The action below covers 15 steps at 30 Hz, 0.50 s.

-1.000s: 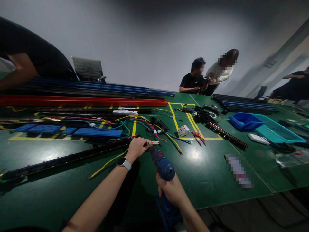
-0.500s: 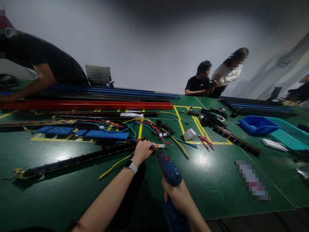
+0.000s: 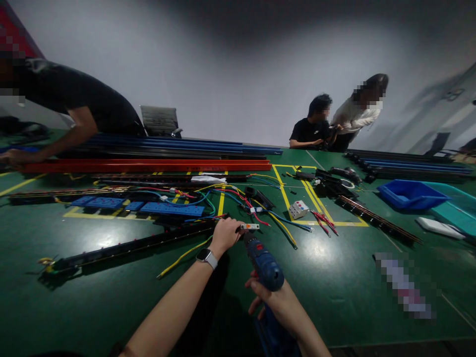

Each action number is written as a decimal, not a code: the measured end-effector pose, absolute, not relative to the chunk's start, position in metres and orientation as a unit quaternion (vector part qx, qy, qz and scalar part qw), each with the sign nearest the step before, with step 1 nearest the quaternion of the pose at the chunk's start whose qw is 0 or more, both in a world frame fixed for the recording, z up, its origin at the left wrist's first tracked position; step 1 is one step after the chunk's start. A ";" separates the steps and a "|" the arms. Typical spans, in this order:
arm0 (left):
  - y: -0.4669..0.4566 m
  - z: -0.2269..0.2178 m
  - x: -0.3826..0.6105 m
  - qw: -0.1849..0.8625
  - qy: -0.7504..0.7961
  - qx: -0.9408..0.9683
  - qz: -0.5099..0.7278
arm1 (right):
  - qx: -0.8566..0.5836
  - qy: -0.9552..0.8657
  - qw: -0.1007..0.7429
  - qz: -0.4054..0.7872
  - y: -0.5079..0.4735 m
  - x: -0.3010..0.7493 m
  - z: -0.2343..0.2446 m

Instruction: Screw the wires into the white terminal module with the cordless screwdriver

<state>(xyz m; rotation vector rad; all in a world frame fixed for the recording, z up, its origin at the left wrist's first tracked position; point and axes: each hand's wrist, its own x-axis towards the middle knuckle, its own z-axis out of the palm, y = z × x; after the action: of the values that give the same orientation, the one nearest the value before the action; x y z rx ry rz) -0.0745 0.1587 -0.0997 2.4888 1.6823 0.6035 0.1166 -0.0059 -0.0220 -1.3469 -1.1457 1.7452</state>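
My left hand [image 3: 225, 234], with a watch on the wrist, is closed on the end of a long black rail [image 3: 126, 246] and pinches a small white and orange part [image 3: 250, 226] at that end. A blue cordless drill [image 3: 265, 265] is gripped by my right hand [image 3: 277, 300], and its tip points at the small part. A yellow wire [image 3: 182, 257] lies under my left wrist on the green table [image 3: 334, 282].
Blue socket strips [image 3: 173, 208], coloured wires [image 3: 238, 198] and a white breaker [image 3: 298, 209] lie beyond my hands. Red and blue long rails [image 3: 148, 165] run along the far side. Blue bin [image 3: 411, 194] at right. A person leans in at far left; two people stand at the far end.
The view has shifted to the left, so everything sits further right in the picture. My hands hold the same grip on the rail end and the drill.
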 end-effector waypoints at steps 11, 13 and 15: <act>0.157 -0.094 -0.073 0.049 0.565 0.800 0.197 | -0.537 -0.491 0.283 0.625 -0.002 0.120 -0.039; 0.157 -0.094 -0.073 0.049 0.566 0.797 0.205 | -0.540 -0.497 0.251 0.631 0.000 0.121 -0.042; 0.159 -0.095 -0.074 0.053 0.564 0.799 0.202 | -0.552 -0.507 0.223 0.624 0.002 0.121 -0.041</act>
<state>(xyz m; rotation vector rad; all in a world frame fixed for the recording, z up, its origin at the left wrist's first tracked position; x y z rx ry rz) -0.0738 0.1585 -0.0951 2.4286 1.7155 0.6145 0.1214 0.0024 -0.0411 -1.5235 -1.4000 1.7230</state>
